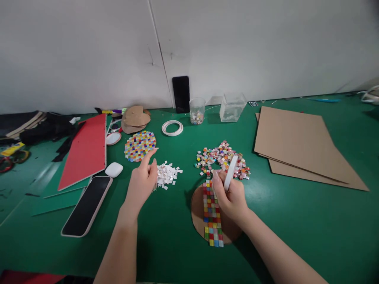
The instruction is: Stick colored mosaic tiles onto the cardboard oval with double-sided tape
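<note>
My right hand (233, 199) is closed round a slim white stick-like tool (231, 173); its working tip is hidden by my fingers. Under that hand lies a round cardboard disc (197, 209), with rows of small coloured mosaic tiles (211, 211) forming a band down its middle. Just beyond the disc spreads a loose pile of mixed coloured tiles (220, 154). My left hand (143, 177) hovers beside a heap of small white tiles (167, 174), index finger stretched out and thumb apart, holding nothing I can see. A tile-covered disc (139, 146) sits just past its fingertips.
Cardboard sheets (291, 146) lie at the right. Along the wall stand a dark phone (181, 94), a plastic cup (197, 112) and a clear box (232, 108). A white tape roll (172, 128), red board (85, 150), white case (114, 170) and another phone (87, 207) lie leftward.
</note>
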Available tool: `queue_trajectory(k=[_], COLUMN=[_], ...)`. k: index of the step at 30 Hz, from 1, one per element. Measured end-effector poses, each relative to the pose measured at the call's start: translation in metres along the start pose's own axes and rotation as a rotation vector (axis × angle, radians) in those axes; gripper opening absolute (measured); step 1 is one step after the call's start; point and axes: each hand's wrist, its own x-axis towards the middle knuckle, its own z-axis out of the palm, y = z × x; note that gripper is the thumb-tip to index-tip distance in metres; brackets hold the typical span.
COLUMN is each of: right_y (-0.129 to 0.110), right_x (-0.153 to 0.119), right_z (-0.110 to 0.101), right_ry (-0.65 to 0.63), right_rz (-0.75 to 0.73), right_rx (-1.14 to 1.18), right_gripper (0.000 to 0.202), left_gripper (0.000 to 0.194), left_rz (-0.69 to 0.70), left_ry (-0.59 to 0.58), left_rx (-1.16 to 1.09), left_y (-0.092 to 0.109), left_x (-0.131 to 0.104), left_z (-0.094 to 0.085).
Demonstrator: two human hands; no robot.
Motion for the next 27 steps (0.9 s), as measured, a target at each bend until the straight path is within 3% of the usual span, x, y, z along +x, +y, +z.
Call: queue_trajectory(k=[4,8,13,20,27], right_y=[-0.0003,-0.0006,0.0003,0.0003,0.0005], right_x=[0.0002,-0.0003,-0.0008,-0.0002,-0.001], right_z=[-0.0004,-0.0001,0.0002,-0.0001,0.0003], right_ry=[-0.003,0.005,0.003,0.01,0.007], right_rz=[0.01,0.018,0.013,0.019,0.017], right_rx=[-0.006,-0.012,-0.027,-0.023,-0.024], right_gripper=[0.03,0.03,0.031,0.03,0.031], left_gripper=[0.025,0.028,0.015,0.034,0.018], left_rz=[0.022,0.055,0.019,0.091,-0.007], left_ry=[0.074,0.114,0.07,-0.004,0.033], left_rx=[0.061,0.066,0.067,0.1,0.005], left_y=[-0.0031,-0.0087,-0.0091,-0.0077,-0.0075], left_x=[0.0017,0.005,0.0056,0.0058,0.0054], left_z=[0.0003,0.0011,0.0024,0.0021,0.0045])
